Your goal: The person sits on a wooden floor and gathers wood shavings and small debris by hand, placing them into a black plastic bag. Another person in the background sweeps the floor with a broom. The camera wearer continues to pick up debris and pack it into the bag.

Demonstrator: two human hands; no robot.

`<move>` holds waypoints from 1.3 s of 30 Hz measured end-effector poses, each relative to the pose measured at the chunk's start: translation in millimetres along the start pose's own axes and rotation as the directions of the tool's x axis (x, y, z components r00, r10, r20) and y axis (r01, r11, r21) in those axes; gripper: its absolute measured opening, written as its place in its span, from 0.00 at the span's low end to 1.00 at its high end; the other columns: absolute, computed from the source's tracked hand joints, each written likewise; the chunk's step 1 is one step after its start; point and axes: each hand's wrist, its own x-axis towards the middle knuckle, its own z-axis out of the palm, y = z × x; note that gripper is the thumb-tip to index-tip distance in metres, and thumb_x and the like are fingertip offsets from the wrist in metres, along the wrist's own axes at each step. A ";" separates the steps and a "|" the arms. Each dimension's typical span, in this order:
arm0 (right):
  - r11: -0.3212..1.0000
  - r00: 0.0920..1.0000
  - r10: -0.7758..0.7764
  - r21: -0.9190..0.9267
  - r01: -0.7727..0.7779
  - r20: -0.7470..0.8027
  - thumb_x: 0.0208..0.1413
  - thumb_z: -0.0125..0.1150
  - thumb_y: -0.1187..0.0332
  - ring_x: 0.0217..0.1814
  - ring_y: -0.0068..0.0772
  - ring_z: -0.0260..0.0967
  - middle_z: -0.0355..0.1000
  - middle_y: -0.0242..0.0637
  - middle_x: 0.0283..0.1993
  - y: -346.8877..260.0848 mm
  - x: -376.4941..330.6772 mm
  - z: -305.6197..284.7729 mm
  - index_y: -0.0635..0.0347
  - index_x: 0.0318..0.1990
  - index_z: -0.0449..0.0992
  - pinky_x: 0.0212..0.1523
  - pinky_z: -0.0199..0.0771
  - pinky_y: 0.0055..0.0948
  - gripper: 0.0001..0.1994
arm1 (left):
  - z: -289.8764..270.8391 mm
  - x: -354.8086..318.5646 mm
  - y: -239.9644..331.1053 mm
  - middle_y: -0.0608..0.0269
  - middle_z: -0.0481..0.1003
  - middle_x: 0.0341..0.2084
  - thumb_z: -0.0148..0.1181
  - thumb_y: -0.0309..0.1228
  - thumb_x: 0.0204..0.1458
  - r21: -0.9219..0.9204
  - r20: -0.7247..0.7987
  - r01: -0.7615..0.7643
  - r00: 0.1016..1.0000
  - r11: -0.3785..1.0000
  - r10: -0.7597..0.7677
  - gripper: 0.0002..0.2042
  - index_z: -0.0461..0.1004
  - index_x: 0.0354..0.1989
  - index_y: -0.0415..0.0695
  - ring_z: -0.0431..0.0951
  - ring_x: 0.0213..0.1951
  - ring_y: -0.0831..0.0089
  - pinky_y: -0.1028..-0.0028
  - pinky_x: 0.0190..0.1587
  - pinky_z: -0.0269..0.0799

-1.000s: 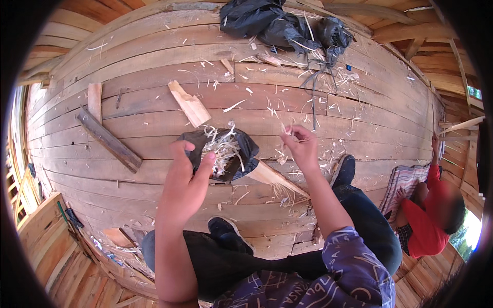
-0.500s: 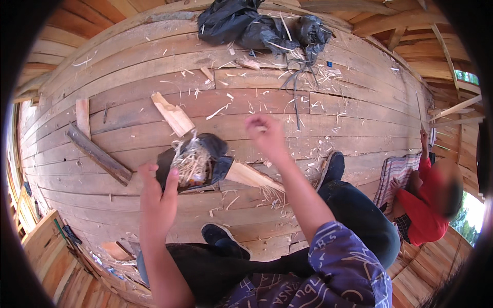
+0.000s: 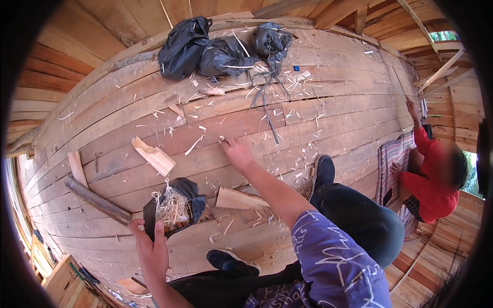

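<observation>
Two hands are seen at work over the plank floor. One open black bag is set there, and it is filled with curled pale shavings, too many and too tangled to be counted. Beyond it, black plastic is bunched in what appear to be three lumps; whether these are separate bags cannot be told. Two pale broken pieces of wood can be counted, one split piece beyond the bag and one wedge-shaped piece just to its right. One short board and one dark slat are seen at the left. Two small blue bits are found near the bunched plastic, and loose scraps are scattered across the planks.

The open bag is placed directly ahead of the left grip, by which its near left edge is touched. Thumb and forefinger are spread, with black plastic seen between them; whether the edge is pinched by the hidden fingers cannot be told. From the right grip, the bag is set well apart, to the left and closer to the body. The right fingers are lowered toward the planks and partly bent, close by a small scrap; whether anything is held cannot be told.

At the right, one other person in red is seated on one striped mat.
</observation>
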 end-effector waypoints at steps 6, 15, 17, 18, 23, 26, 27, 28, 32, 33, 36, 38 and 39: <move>0.993 0.991 -0.030 0.113 0.045 -0.129 0.43 0.58 0.75 0.38 0.42 0.72 0.72 0.42 0.35 54.2 -23.5 -5.6 0.60 0.34 0.77 0.35 0.74 0.34 0.08 | 11.4 8.3 12.2 0.50 0.69 0.37 0.49 0.40 0.60 0.011 0.023 -0.008 1.000 1.000 0.008 0.18 0.55 0.49 0.42 0.72 0.25 0.70 0.71 0.32 0.67; 0.788 0.715 0.611 0.344 -0.511 -0.339 0.41 0.63 0.73 0.37 0.44 0.72 0.73 0.42 0.34 240.8 32.1 -105.6 0.58 0.35 0.77 0.39 0.71 0.39 0.10 | 23.0 -1.5 11.0 0.51 0.73 0.29 0.49 0.40 0.60 0.040 0.002 0.063 0.998 0.997 -0.063 0.19 0.51 0.49 0.43 0.74 0.28 0.68 0.71 0.34 0.68; 0.817 0.766 0.576 0.241 -0.524 -0.286 0.40 0.63 0.73 0.44 0.45 0.70 0.72 0.43 0.42 256.8 44.0 -126.7 0.56 0.42 0.76 0.44 0.71 0.39 0.16 | 24.9 -8.3 5.5 0.51 0.72 0.29 0.48 0.40 0.60 0.076 -0.020 0.080 0.997 0.994 -0.079 0.18 0.51 0.50 0.44 0.73 0.28 0.69 0.72 0.34 0.68; 0.875 0.818 0.484 0.163 -0.456 -0.311 0.40 0.64 0.73 0.48 0.45 0.69 0.70 0.44 0.47 263.5 50.8 -136.8 0.54 0.44 0.75 0.46 0.70 0.39 0.19 | 26.8 -12.0 4.3 0.51 0.72 0.29 0.48 0.39 0.60 0.073 -0.035 0.083 0.996 0.994 -0.080 0.18 0.51 0.49 0.44 0.72 0.27 0.70 0.73 0.33 0.67; 0.957 0.970 0.231 -0.161 -0.240 -0.072 0.38 0.64 0.73 0.58 0.48 0.62 0.62 0.45 0.58 285.8 74.0 -133.9 0.48 0.55 0.69 0.55 0.67 0.39 0.30 | 34.9 -25.4 -6.0 0.51 0.72 0.30 0.48 0.36 0.61 0.045 -0.046 0.117 0.992 0.992 -0.115 0.16 0.51 0.50 0.44 0.71 0.26 0.70 0.74 0.33 0.67; 0.986 0.986 0.152 -0.055 -0.156 -0.071 0.42 0.62 0.72 0.56 0.49 0.62 0.64 0.44 0.56 288.9 65.7 -128.6 0.49 0.53 0.71 0.54 0.67 0.39 0.25 | 36.9 -35.8 -1.4 0.51 0.72 0.30 0.47 0.35 0.61 0.054 -0.063 0.161 0.985 0.985 -0.158 0.16 0.51 0.50 0.45 0.71 0.27 0.70 0.73 0.33 0.67; 0.990 0.990 0.111 -0.081 -0.118 -0.085 0.43 0.61 0.72 0.55 0.47 0.64 0.66 0.42 0.52 294.6 62.5 -127.8 0.50 0.50 0.72 0.51 0.69 0.39 0.22 | 40.2 -36.4 2.6 0.51 0.72 0.30 0.47 0.35 0.61 0.044 -0.072 0.167 0.984 0.985 -0.164 0.16 0.51 0.50 0.44 0.71 0.27 0.71 0.73 0.34 0.67; 0.991 0.993 0.070 -0.108 -0.081 -0.098 0.44 0.60 0.72 0.53 0.46 0.65 0.67 0.41 0.49 298.5 57.6 -123.3 0.51 0.48 0.72 0.49 0.71 0.39 0.19 | 42.4 -36.9 5.8 0.51 0.72 0.30 0.47 0.35 0.61 0.034 -0.081 0.173 0.982 0.984 -0.169 0.15 0.51 0.50 0.44 0.71 0.27 0.71 0.73 0.34 0.67; 0.961 0.991 0.079 -0.255 -0.105 -0.111 0.48 0.57 0.72 0.43 0.43 0.70 0.71 0.38 0.38 296.1 43.4 -112.8 0.56 0.40 0.74 0.39 0.75 0.38 0.10 | 44.5 -40.0 13.8 0.52 0.72 0.29 0.47 0.34 0.61 0.055 -0.073 0.151 0.986 0.987 -0.147 0.15 0.51 0.50 0.44 0.71 0.27 0.72 0.73 0.36 0.66; 0.971 0.979 0.111 -0.189 -0.143 -0.172 0.49 0.58 0.71 0.40 0.42 0.71 0.71 0.39 0.37 290.5 39.4 -110.9 0.56 0.39 0.75 0.37 0.75 0.37 0.09 | 45.0 -39.2 15.8 0.53 0.71 0.29 0.47 0.34 0.61 0.028 -0.059 0.162 0.985 0.986 -0.160 0.15 0.52 0.50 0.44 0.71 0.27 0.72 0.73 0.36 0.65; 0.973 0.881 0.228 0.082 -0.213 -0.414 0.50 0.59 0.71 0.34 0.39 0.73 0.73 0.38 0.35 270.2 32.4 -118.7 0.57 0.38 0.76 0.32 0.74 0.33 0.07 | 46.6 -38.4 18.0 0.54 0.71 0.29 0.47 0.33 0.61 -0.066 -0.028 0.170 0.985 0.983 -0.172 0.15 0.52 0.50 0.44 0.71 0.27 0.74 0.74 0.37 0.65; 0.929 0.707 0.342 0.336 -0.155 -0.619 0.50 0.61 0.72 0.31 0.34 0.74 0.75 0.35 0.34 236.1 41.4 -120.4 0.57 0.37 0.76 0.28 0.73 0.29 0.07 | 45.5 -37.5 14.5 0.55 0.71 0.30 0.47 0.33 0.61 -0.112 0.010 0.143 0.990 0.983 -0.143 0.15 0.51 0.51 0.45 0.72 0.28 0.74 0.75 0.37 0.65; 0.884 0.753 0.345 0.463 -0.060 -0.561 0.49 0.62 0.72 0.30 0.33 0.74 0.76 0.35 0.35 193.0 50.8 -130.0 0.57 0.38 0.76 0.26 0.71 0.27 0.08 | 44.8 -38.0 15.9 0.56 0.71 0.30 0.46 0.33 0.61 -0.161 0.009 0.119 0.993 0.980 -0.119 0.15 0.51 0.51 0.45 0.72 0.28 0.74 0.75 0.38 0.65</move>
